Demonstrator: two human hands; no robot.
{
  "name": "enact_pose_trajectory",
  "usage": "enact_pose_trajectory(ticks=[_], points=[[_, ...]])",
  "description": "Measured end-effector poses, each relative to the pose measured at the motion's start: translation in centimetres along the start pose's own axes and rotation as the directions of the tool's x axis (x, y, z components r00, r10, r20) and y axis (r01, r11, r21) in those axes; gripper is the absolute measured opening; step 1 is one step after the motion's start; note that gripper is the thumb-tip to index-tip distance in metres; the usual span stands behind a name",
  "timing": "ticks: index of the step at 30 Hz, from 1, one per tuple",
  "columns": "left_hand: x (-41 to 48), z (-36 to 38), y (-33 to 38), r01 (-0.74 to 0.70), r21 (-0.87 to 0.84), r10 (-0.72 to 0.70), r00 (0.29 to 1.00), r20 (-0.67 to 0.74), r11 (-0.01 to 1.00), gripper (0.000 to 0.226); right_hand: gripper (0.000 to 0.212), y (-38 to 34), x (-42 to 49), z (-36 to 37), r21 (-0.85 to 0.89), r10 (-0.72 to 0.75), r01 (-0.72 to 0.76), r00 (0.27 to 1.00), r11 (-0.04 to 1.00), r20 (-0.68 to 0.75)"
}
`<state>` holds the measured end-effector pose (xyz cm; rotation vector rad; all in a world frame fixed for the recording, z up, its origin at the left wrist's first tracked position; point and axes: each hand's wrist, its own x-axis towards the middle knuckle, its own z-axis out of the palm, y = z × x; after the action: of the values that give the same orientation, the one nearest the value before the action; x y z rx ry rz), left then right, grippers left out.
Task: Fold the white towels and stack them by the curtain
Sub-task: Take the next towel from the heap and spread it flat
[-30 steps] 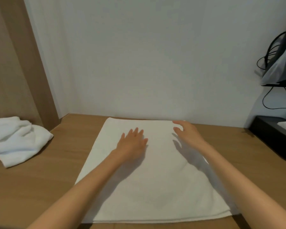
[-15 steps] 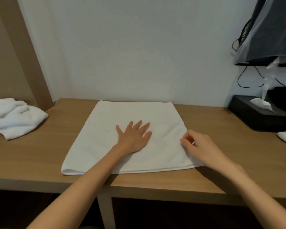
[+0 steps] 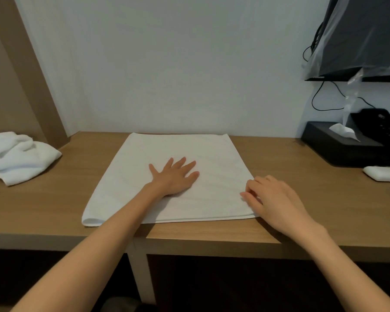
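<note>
A white towel, folded flat into a near square, lies on the wooden desk against the wall. My left hand presses flat on its middle with fingers spread. At the towel's right edge my right hand has its fingers curled and pinches the towel's edge near the front corner. A crumpled white towel lies at the desk's far left beside a brown panel.
At the right stand a black tissue box, a dark phone and a small white folded cloth. A plastic-covered screen with cables hangs above them. The desk's front edge is close to me.
My right hand came back from the towel's far edge to its right side and curled onto the edge. The left hand stayed flat on the towel. The view pulled back.
</note>
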<state>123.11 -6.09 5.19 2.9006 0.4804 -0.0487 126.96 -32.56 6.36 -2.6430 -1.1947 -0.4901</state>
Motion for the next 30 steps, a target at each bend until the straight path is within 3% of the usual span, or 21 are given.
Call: enact_pose_trajectory(ticks=[2, 5, 8, 12, 23, 26, 30], points=[[-0.3, -0.4, -0.3, -0.038, -0.054, 0.037, 0.999, -0.008, 0.998, 0.055, 0.028, -1.0, 1.4, -0.9, 0.006, 0.036, -0.036, 0.998, 0.999, -0.042], [-0.8, -0.8, -0.6, -0.048, -0.111, 0.031, 0.988, -0.15, 0.993, 0.05, 0.031, -3.4, 4.8, -1.1, 0.118, 0.053, -0.05, 0.998, 0.992, -0.027], [-1.8, -0.8, -1.1, 0.03, -0.078, -0.047, 0.974, -0.222, 0.997, 0.05, 0.046, -7.0, 8.0, 0.6, 0.125, 0.009, -0.029, 0.988, 0.992, 0.155], [-3.8, 0.3, -3.3, 0.121, 0.021, -0.117, 0.983, -0.14, 0.992, 0.054, 0.051, -9.1, 8.4, 4.0, 0.165, -0.026, -0.048, 0.908, 0.985, 0.417], [-9.7, -0.5, -10.6, 0.077, 0.003, -0.076, 0.992, -0.104, 0.997, 0.055, 0.059, -2.4, 4.0, 3.6, 0.07, 0.058, -0.098, 0.899, 0.993, 0.435], [-11.5, -0.7, -11.0, -0.018, -0.016, 0.017, 0.998, -0.056, 1.0, 0.063, 0.067, -2.4, 3.3, 2.8, 0.069, 0.032, -0.073, 0.881, 0.995, 0.472], [-15.2, -0.4, -11.7, -0.167, -0.065, 0.16, 0.983, -0.094, 0.984, 0.058, 0.07, -2.9, 1.2, 1.7, 0.139, -0.095, 0.03, 0.87, 0.99, 0.484]])
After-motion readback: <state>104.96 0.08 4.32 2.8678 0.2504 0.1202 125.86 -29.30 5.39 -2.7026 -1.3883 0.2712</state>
